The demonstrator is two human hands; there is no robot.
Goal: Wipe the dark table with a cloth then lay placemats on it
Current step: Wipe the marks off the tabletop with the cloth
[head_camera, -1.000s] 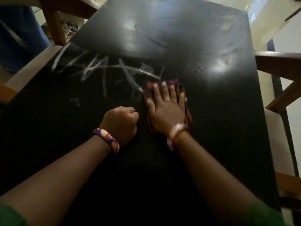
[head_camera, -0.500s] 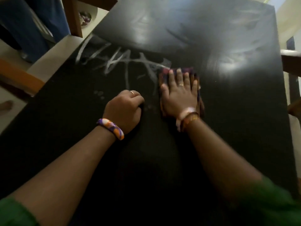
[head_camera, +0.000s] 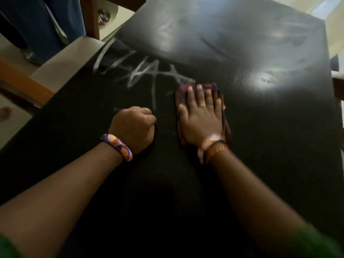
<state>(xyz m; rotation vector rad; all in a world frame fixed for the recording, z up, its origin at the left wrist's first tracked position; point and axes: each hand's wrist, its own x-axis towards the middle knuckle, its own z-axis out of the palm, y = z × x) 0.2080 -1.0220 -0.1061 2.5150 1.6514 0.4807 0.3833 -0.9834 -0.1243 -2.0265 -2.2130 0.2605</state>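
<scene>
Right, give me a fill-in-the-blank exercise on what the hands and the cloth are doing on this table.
1. The right hand presses flat on a folded dark red ____.
2. The left hand, with the purple and orange bangle at its wrist, is curled into a ____.
3. The whitish streaks lie on the dark table to the ____ of the cloth.

Missing words: cloth; fist; left

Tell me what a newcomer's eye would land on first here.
First the pale chalky streaks scrawled across the dark table, left of centre. Just right of them the right hand lies flat, fingers straight, on a reddish folded cloth. Beside it the left hand rests as a closed fist on the table, a purple and orange bangle on its wrist.
</scene>
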